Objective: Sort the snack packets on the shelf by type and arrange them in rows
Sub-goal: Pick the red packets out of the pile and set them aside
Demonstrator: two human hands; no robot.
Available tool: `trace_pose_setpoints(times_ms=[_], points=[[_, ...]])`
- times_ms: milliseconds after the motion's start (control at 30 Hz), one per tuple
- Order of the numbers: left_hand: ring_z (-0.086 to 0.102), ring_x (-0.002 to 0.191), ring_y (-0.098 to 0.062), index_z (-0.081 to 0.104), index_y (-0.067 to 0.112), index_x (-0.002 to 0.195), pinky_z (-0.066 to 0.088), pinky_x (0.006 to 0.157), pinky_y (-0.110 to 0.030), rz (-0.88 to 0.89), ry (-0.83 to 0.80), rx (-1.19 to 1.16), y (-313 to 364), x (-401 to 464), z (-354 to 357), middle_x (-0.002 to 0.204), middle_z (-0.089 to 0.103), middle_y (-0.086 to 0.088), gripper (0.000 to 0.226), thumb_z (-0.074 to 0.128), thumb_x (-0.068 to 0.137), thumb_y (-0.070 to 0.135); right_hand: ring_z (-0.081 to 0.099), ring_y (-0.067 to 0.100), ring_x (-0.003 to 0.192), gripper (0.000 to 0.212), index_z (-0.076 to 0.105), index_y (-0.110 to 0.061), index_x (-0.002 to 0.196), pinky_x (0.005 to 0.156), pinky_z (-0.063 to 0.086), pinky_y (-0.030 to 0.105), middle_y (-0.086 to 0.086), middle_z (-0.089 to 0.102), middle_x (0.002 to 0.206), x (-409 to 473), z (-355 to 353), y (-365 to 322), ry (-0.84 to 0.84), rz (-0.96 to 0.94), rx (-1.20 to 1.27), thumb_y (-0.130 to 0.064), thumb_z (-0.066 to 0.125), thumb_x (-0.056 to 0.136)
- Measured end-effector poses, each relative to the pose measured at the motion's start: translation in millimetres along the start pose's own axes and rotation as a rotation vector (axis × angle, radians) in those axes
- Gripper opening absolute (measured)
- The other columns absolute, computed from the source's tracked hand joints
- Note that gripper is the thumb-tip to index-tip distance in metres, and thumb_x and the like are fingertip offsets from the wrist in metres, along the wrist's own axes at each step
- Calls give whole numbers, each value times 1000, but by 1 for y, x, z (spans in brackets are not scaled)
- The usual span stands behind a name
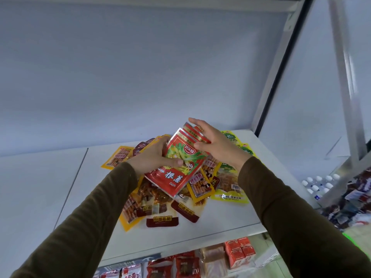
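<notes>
Above the mixed pile (176, 189) near the shelf's (230, 213) right edge, the left hand (154, 155) grips a fanned stack of red packets (180, 163) while the right hand (212, 143), fingers spread, squares it, likely gathering one type.

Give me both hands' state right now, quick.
Left hand: grips the stack of red packets, thumb across the front.
Right hand: fingers fairly straight, resting against the stack's upper right edge; open.
</notes>
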State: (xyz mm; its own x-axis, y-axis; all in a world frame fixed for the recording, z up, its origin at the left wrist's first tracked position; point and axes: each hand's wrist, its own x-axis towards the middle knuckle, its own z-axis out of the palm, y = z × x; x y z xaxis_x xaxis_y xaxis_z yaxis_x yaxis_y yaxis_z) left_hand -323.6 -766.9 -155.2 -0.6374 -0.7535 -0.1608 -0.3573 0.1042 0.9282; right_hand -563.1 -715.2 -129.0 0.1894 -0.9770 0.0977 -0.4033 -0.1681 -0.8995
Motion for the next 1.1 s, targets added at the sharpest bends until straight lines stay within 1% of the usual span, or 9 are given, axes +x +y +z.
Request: trace_pose_setpoints(times_ms=[167, 300, 400, 500, 600, 700, 867, 933, 1100], points=[[74, 105, -25, 52, 30, 134, 61, 88, -41, -65, -74, -87, -2, -4, -7, 118, 75, 1, 66, 84, 76, 35, 73, 12, 99, 18, 60, -21, 120, 83, 61, 34, -2, 73, 111, 17, -3, -8, 94, -14, -107, -21, 62, 102], [75, 101, -28, 59, 22, 129, 59, 90, -45, -65, 77, -176, -11, -8, -12, 115, 76, -4, 61, 83, 75, 36, 73, 6, 92, 16, 68, -20, 112, 75, 54, 14, -5, 75, 106, 31, -9, 2, 251, 28, 40, -29, 67, 98], [76, 97, -27, 58, 23, 128, 59, 86, -42, -45, 191, -219, -18, -13, -26, 111, 77, -3, 63, 82, 73, 41, 66, 13, 93, 12, 70, -20, 109, 79, 54, 22, -2, 72, 103, 35, -25, 21, 405, 148, 173, -23, 64, 99], [77, 95, -26, 59, 27, 124, 61, 79, -38, -37, 245, -230, -24, -18, -37, 110, 78, 0, 60, 83, 71, 45, 60, 15, 86, 10, 68, -21, 103, 77, 50, 30, 0, 67, 97, 33, -32, 43, 399, 307, 8, -28, 63, 98], [77, 92, -23, 60, 27, 122, 61, 66, -27, -48, 284, -247, -27, -21, -40, 106, 78, 1, 63, 83, 68, 48, 64, 18, 98, 32, 63, -19, 115, 90, 54, 41, 6, 69, 115, 35, -20, 56, 321, 434, -244, -45, 64, 96], [77, 92, -24, 60, 27, 122, 60, 73, -33, -58, 309, -252, -28, -20, -37, 106, 78, 1, 65, 84, 66, 50, 42, 37, 142, 91, 37, -14, 153, 116, 36, 54, 14, 47, 153, 47, -4, 57, 230, 493, -662, -73, 58, 87], [77, 93, -24, 61, 25, 123, 59, 79, -37, -59, 338, -268, -29, -19, -35, 108, 78, 0, 62, 83, 69, 47, 21, 39, 153, 128, 11, -13, 162, 122, 23, 56, 17, 24, 166, 71, 8, 53, 142, 552, -710, -80, 71, 70], [77, 93, -23, 60, 26, 123, 60, 74, -33, -61, 344, -269, -29, -20, -36, 107, 79, 1, 61, 83, 70, 48, 30, 38, 149, 116, 23, -11, 158, 119, 31, 54, 16, 34, 160, 78, 8, 54, 199, 542, -701, -71, 76, 73], [77, 92, -25, 61, 25, 123, 61, 67, -29, -81, 377, -315, -35, -24, -39, 106, 79, 0, 58, 83, 73, 44, 68, 26, 106, 36, 69, -23, 121, 97, 52, 44, 2, 74, 115, 84, 1, 65, 283, 412, -540, -44, 71, 93]])
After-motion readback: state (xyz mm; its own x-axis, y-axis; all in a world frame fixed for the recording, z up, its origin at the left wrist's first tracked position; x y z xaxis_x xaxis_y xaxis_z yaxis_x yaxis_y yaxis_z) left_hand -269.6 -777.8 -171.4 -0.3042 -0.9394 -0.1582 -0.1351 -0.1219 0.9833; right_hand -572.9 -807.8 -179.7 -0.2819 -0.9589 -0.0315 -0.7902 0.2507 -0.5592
